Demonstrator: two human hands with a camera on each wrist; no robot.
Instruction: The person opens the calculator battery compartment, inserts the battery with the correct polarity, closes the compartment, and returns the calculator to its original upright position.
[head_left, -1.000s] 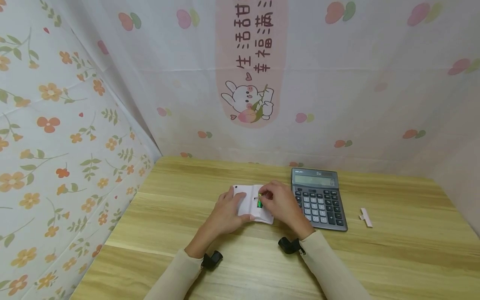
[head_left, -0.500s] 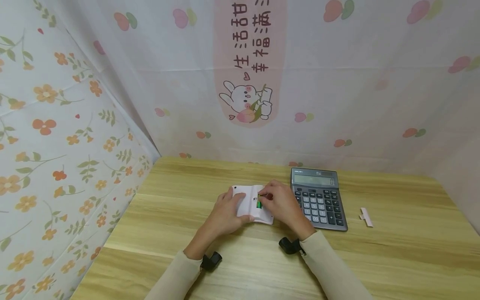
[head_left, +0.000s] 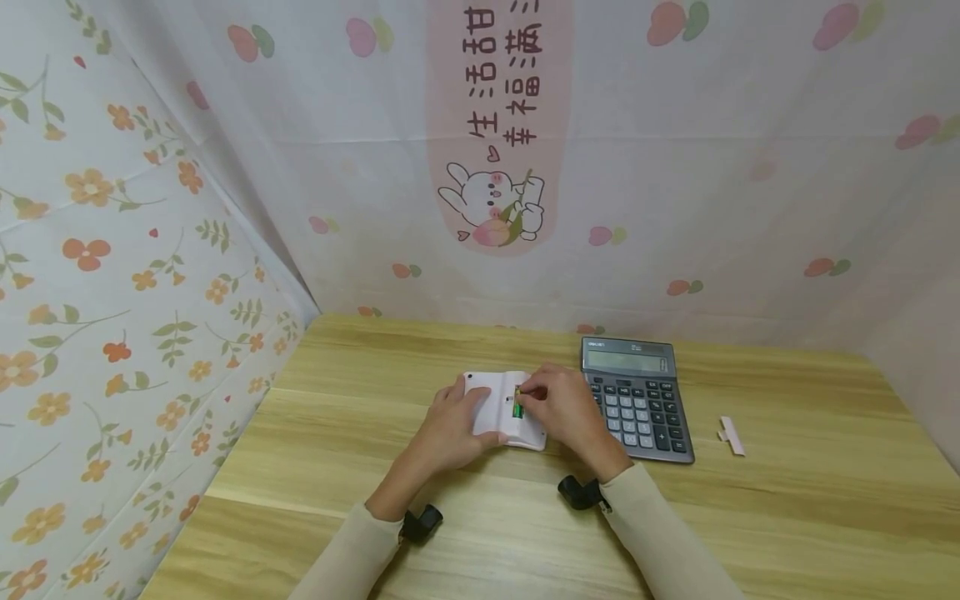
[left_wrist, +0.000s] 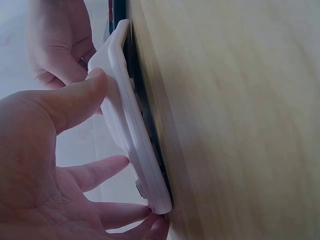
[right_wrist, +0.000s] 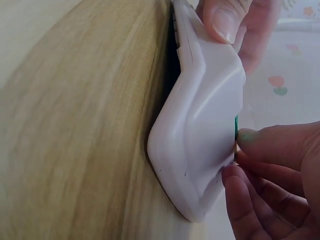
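A pale pink calculator [head_left: 489, 403] lies face down, keys showing along its underside in the left wrist view. On its raised end, a narrow battery slot holds a green battery [head_left: 518, 405]. My left hand [head_left: 450, 427] steadies the calculator, thumb [left_wrist: 82, 97] on the near side and fingers spread over its back and far edge. With thumb and fingertips, my right hand [head_left: 561, 408] pinches at the battery in the slot. In the right wrist view only a green sliver of the battery [right_wrist: 236, 127] shows; the calculator body hides the rest.
A larger grey calculator [head_left: 662, 446] lies face up just right of my right hand. Further right on the wooden table [head_left: 810, 500] is a small pale pink battery cover [head_left: 732, 436]. Patterned curtains [head_left: 637, 183] hang behind and at the left.
My right fingertips have shifted slightly at the slot, and the visible part of the green battery has varied a little. The left hand and both calculators stay nearly where they were.
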